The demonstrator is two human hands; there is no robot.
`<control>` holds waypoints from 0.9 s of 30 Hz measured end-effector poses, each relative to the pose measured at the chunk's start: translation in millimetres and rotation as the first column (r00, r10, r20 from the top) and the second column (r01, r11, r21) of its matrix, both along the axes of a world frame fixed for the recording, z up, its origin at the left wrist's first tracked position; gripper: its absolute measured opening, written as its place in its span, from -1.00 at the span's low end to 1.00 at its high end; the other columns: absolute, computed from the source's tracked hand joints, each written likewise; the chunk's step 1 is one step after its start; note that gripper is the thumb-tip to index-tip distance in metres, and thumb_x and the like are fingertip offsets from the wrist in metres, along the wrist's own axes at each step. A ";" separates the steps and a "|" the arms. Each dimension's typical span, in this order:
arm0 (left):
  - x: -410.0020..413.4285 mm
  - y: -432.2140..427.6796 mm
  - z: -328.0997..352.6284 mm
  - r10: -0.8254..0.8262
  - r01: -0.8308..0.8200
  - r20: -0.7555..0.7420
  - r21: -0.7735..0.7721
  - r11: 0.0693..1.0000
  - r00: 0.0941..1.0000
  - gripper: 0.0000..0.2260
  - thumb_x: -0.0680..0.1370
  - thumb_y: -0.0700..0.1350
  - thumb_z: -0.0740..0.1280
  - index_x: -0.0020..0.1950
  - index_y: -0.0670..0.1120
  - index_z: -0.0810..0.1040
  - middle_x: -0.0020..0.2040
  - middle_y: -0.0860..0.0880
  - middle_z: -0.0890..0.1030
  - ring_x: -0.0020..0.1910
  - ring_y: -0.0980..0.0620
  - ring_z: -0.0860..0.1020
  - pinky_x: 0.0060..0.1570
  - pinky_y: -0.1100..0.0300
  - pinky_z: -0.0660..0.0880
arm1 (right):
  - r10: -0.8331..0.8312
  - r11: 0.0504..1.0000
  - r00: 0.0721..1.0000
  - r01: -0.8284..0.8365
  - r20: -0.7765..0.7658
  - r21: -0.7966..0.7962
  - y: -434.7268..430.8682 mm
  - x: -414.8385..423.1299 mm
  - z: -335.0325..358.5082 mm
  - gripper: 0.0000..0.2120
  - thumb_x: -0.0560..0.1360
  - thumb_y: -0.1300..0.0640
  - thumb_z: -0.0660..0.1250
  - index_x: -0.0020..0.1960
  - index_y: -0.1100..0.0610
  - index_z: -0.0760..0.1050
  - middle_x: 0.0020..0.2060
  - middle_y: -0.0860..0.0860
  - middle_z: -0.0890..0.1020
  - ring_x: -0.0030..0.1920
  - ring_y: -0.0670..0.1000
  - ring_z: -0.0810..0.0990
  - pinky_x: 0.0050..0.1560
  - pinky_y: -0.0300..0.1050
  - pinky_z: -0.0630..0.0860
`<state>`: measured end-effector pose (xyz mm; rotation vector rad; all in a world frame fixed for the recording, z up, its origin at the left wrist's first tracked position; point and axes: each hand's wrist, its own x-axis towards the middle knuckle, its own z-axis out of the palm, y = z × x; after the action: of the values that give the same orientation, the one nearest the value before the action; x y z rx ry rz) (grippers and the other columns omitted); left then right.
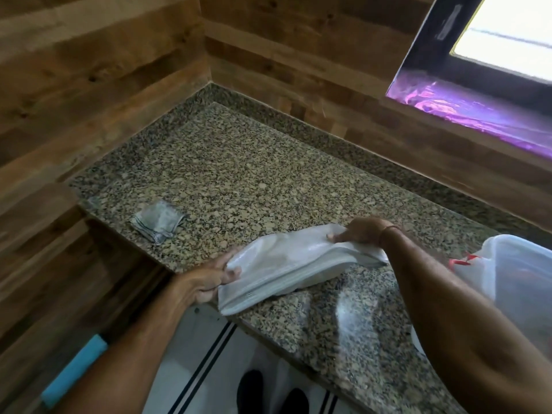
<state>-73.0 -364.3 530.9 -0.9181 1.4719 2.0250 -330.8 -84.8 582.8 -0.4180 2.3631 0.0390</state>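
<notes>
Head view: a person holds a white pouch (292, 264) with both hands, and everything else is placed from that pouch. It is flat and soft, with a ridged strip along its long near edge. It lies slanted over the front edge of a speckled stone counter (239, 174), and its near-left corner juts out past that edge. Whether its underside rests on the stone cannot be told.

The left hand (209, 282) grips the pouch's left end, thumb on top and fingers curled beneath. The right hand (361, 233) pinches the pouch's far right end between thumb and fingertips. A thin band (389, 230) circles that wrist.

- Left of the pouch and farther back, well apart from it, a folded grey cloth (158, 221) lies flat on the counter.
- Right of the pouch, past the right forearm, stands a clear plastic box (513, 264) with something red (461, 259) at its near corner.
- Above and right of the pouch, a bright window (507, 34) sits in the wooden wall (89, 70).
- Below the pouch, beyond the counter edge, a pale mat with dark stripes (209, 354) covers the floor, with two dark shoes (268, 389) on it.
- Far down to the pouch's left is a light blue bar (74, 372), blurred.
</notes>
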 end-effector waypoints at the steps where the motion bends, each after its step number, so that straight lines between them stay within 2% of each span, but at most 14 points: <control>1: -0.2 -1.8 -1.2 -0.001 0.001 -0.007 0.012 1.000 1.000 -0.40 0.65 -0.18 0.32 0.65 0.13 0.23 0.50 -0.26 0.44 0.35 -0.28 0.54 0.36 -0.28 0.49 | 0.001 0.999 1.000 -0.001 0.011 -0.042 3.0 0.6 -3.2 -0.22 0.37 -0.56 0.28 0.15 0.11 0.67 0.07 0.02 0.70 0.00 0.07 0.64 0.06 -0.06 0.48; 5: -15.7 -7.3 2.6 -0.124 0.123 0.020 0.051 0.991 0.992 -0.48 0.64 0.29 0.12 0.47 0.03 0.45 0.30 -0.29 0.64 0.16 -0.27 0.68 -0.02 -0.07 0.70 | -0.139 0.944 0.987 0.158 0.087 -0.288 14.5 8.2 -11.3 -0.56 0.42 -0.34 0.47 -0.16 0.05 0.66 -0.30 -0.15 0.71 -0.21 -0.05 0.66 -0.24 -0.17 0.41; 7: -27.1 1.3 3.1 -0.097 0.108 0.069 -0.168 0.980 0.993 -0.48 0.68 0.25 0.11 0.54 -0.01 0.40 0.30 -0.21 0.62 0.02 -0.17 0.67 -0.13 0.08 0.70 | -0.149 0.921 0.985 0.170 0.086 -0.349 15.8 12.8 -14.5 -0.64 0.44 -0.26 0.51 -0.21 0.04 0.64 -0.35 -0.13 0.70 -0.26 -0.07 0.65 -0.29 -0.18 0.40; 9: -31.5 11.2 -6.3 0.002 0.014 0.040 -0.414 0.910 0.999 -0.53 0.71 0.12 0.18 0.55 -0.10 0.39 0.29 -0.10 0.61 0.01 -0.06 0.63 -0.10 0.11 0.66 | -0.133 0.915 0.990 0.142 0.051 -0.378 16.7 14.4 -16.9 -0.68 0.46 -0.20 0.52 -0.22 0.04 0.62 -0.33 -0.11 0.67 -0.29 -0.09 0.61 -0.32 -0.19 0.38; 12: -29.8 13.5 -25.3 0.086 -0.084 -0.018 -0.488 0.869 0.996 -0.64 0.72 0.06 0.20 0.37 -0.14 0.55 0.01 -0.11 0.68 -0.15 -0.04 0.67 -0.31 0.17 0.63 | -0.155 0.878 0.988 0.131 -0.013 -0.461 24.0 18.5 -21.4 -0.79 0.47 -0.12 0.53 -0.14 0.01 0.66 -0.28 -0.12 0.66 -0.33 -0.17 0.60 -0.40 -0.32 0.39; 15: -30.5 4.0 -32.0 0.116 -0.113 -0.028 -0.536 0.837 0.993 -0.66 0.72 0.05 0.21 0.38 -0.11 0.55 -0.14 0.05 0.62 -0.22 0.07 0.62 -0.53 0.39 0.49 | -0.199 0.803 0.979 0.139 -0.039 -0.579 32.8 27.6 -35.5 -0.91 0.51 -0.01 0.51 -0.04 -0.01 0.71 -0.27 -0.17 0.67 -0.35 -0.22 0.65 -0.42 -0.50 0.42; 16: -32.2 1.1 -32.4 0.086 -0.080 -0.013 -0.527 0.846 0.996 -0.64 0.72 0.06 0.20 0.41 -0.11 0.54 -0.08 0.02 0.64 -0.15 0.04 0.64 -0.44 0.37 0.56 | -0.247 0.771 0.969 0.195 -0.001 -0.606 34.1 30.4 -39.5 -0.93 0.54 0.01 0.49 0.00 -0.03 0.70 -0.22 -0.16 0.70 -0.27 -0.15 0.69 -0.40 -0.51 0.42; 18: -35.5 -5.5 -36.8 -0.003 0.017 0.031 -0.462 0.886 1.000 -0.57 0.72 0.09 0.16 0.51 -0.10 0.46 0.27 -0.18 0.64 0.22 -0.18 0.63 0.11 0.02 0.68 | -0.337 0.752 0.933 0.346 0.125 -0.561 35.0 31.8 -43.8 -0.69 0.60 -0.07 0.40 0.30 0.00 0.62 0.08 0.00 0.72 0.00 0.01 0.71 -0.22 -0.43 0.50; 19: -36.1 -10.1 -38.5 -0.060 0.081 0.064 -0.429 0.900 0.996 -0.55 0.72 0.11 0.14 0.55 -0.07 0.40 0.42 -0.23 0.54 0.39 -0.27 0.53 0.33 -0.17 0.55 | -0.351 0.789 0.921 0.389 0.172 -0.476 35.7 31.6 -42.6 -0.53 0.61 -0.17 0.33 0.44 0.02 0.52 0.18 0.04 0.69 0.07 0.02 0.71 -0.13 -0.34 0.53; 20: -36.6 -14.9 -38.9 -0.111 0.141 0.097 -0.396 0.907 0.989 -0.53 0.72 0.13 0.12 0.59 -0.03 0.35 0.51 -0.24 0.45 0.48 -0.31 0.43 0.42 -0.28 0.44 | -0.365 0.817 0.901 0.431 0.236 -0.384 36.0 30.5 -40.5 -0.42 0.61 -0.29 0.26 0.48 0.05 0.46 0.14 0.06 0.70 0.01 -0.02 0.74 -0.11 -0.32 0.54; 22: -38.6 -22.1 -40.6 -0.167 0.208 0.146 -0.339 0.918 0.975 -0.50 0.71 0.17 0.11 0.62 0.05 0.28 0.57 -0.23 0.38 0.53 -0.34 0.37 0.45 -0.35 0.37 | -0.419 0.787 0.779 0.568 0.467 -0.241 33.6 28.4 -34.3 -0.26 0.49 -0.44 0.26 0.35 0.15 0.53 -0.12 0.08 0.76 -0.27 -0.01 0.75 -0.28 -0.21 0.67; 23: -39.2 -23.0 -40.5 -0.179 0.223 0.162 -0.318 0.921 0.970 -0.49 0.70 0.19 0.13 0.63 0.09 0.26 0.58 -0.23 0.38 0.53 -0.34 0.36 0.44 -0.37 0.37 | -0.428 0.765 0.712 0.613 0.556 -0.196 32.1 28.4 -31.5 -0.23 0.42 -0.46 0.31 0.28 0.18 0.55 -0.15 0.13 0.77 -0.29 0.05 0.74 -0.26 -0.09 0.72; 25: -39.5 -21.5 -40.1 -0.162 0.206 0.176 -0.276 0.939 0.971 -0.48 0.68 0.19 0.17 0.64 0.14 0.24 0.56 -0.23 0.40 0.48 -0.34 0.43 0.40 -0.38 0.41 | -0.396 0.769 0.664 0.618 0.634 -0.166 27.9 30.3 -31.0 -0.25 0.40 -0.40 0.40 0.34 0.13 0.47 -0.02 0.26 0.74 -0.24 0.13 0.71 -0.19 0.00 0.73; 27: -41.2 -18.4 -38.7 -0.079 0.117 0.183 -0.206 0.971 0.980 -0.50 0.68 0.15 0.21 0.61 0.07 0.31 0.43 -0.25 0.54 0.31 -0.29 0.60 0.27 -0.31 0.55 | -0.367 0.765 0.685 0.607 0.630 -0.214 23.5 35.7 -35.2 -0.37 0.48 -0.24 0.47 0.40 0.06 0.40 0.03 0.29 0.71 -0.24 0.15 0.71 -0.32 -0.01 0.71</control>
<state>-114.2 -382.8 492.2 -1.0572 1.6272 1.6917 -295.1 -61.2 547.6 0.0592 1.7987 -0.7607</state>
